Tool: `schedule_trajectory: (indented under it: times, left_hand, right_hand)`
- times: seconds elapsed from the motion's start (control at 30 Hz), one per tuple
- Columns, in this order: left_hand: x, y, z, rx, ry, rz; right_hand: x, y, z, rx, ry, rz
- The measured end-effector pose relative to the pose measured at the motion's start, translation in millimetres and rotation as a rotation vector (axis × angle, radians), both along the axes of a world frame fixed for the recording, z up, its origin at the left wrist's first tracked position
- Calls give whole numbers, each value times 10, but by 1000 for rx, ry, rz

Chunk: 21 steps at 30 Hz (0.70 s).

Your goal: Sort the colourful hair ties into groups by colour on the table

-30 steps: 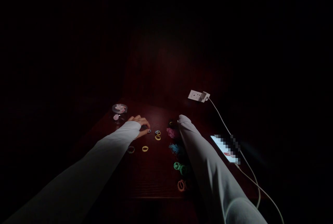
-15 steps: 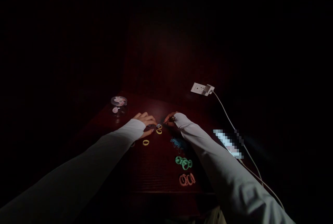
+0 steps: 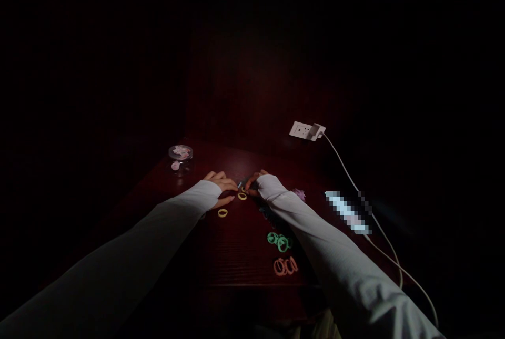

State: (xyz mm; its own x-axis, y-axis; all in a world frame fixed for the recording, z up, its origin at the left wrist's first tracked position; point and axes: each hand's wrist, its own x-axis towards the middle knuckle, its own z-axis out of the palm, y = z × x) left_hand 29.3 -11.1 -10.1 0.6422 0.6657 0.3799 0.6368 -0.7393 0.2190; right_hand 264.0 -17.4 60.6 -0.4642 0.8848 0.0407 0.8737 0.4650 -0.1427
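Several coiled hair ties lie on the dark red table (image 3: 229,255). My left hand (image 3: 221,185) rests palm down with fingers stretched and thumb apart, holding nothing. Its fingertips meet a pale bluish hair tie (image 3: 239,185) that looks tilted up on edge. Opposite it, my right hand (image 3: 253,182) has bent, closed fingers at a small yellow hair tie (image 3: 243,189); what they pinch is too small and dark to make out. Another yellow hair tie (image 3: 242,197) lies just below the gap between the hands. A third yellow one (image 3: 223,213) sits nearer me, below my left thumb.
Green hair ties (image 3: 281,242) and orange ones (image 3: 285,266) form groups at front right. A purple bunch (image 3: 300,195) shows beyond my right sleeve. A clear lidded jar (image 3: 180,159) stands back left. A lit, blurred device (image 3: 347,213), cable (image 3: 384,239) and wall socket (image 3: 302,130) are right.
My right hand has moved left, closer to my left hand. The pale hair tie has gone from lying flat to tilted. My right sleeve now covers most of the blue bunch and uncovers the purple one.
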Motion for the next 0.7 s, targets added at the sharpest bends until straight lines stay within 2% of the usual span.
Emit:
schedule_trajectory:
  times: [0.3, 0.47, 0.57, 0.7]
  left_hand:
    - [-65, -74, 143, 85, 1, 26]
    - [-68, -75, 156, 96, -2, 25]
    - [-66, -90, 161, 101, -2, 16]
    - [-53, -114, 182, 117, 8, 16]
  right_hand:
    - [123, 30, -85, 89, 145, 106]
    - [62, 41, -239, 102, 14, 179]
    - [56, 33, -296, 122, 21, 191]
    - [204, 45, -228, 119, 116, 181]
